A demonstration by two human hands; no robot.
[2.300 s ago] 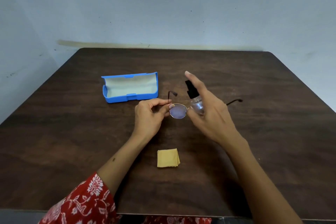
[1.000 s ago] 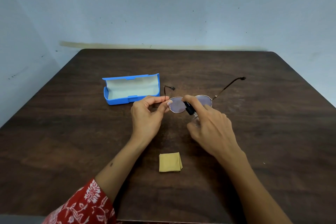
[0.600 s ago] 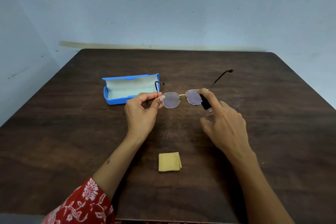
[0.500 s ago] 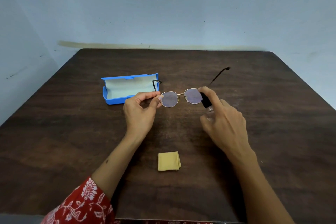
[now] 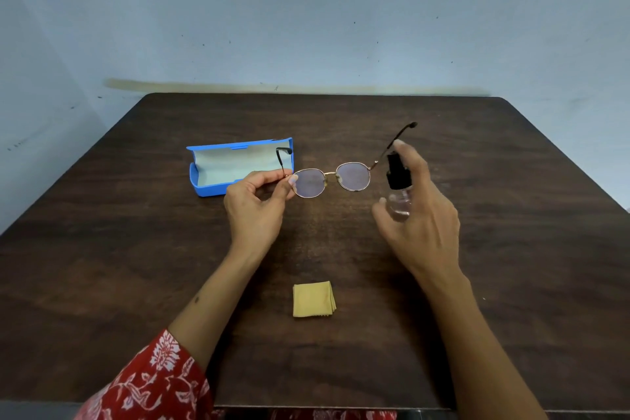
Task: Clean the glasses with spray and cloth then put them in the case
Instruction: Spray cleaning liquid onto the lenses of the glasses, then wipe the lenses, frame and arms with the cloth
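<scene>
Head view shows your left hand (image 5: 254, 206) pinching the glasses (image 5: 332, 178) at the hinge on the left end of the frame, thumb and forefinger closed on it, the other fingers curled under; the glasses hang above the worktop (image 5: 136, 249) with both temples unfolded and the round lenses facing you; your right hand (image 5: 421, 215) grips the spray bottle (image 5: 398, 189) just to the right of the glasses, fingers wrapped round its clear body and the forefinger resting on top of the black pump head; the bottle stands roughly upright, close to the right lens but apart from it; the folded yellow cloth (image 5: 313, 299) lies flat on the worktop nearer to you, between your two forearms and touched by neither; the blue case (image 5: 218, 170) sits open on the worktop behind your left hand, its pale lining showing; a red floral sleeve (image 5: 153, 382) covers your left upper arm at the lower edge.
</scene>
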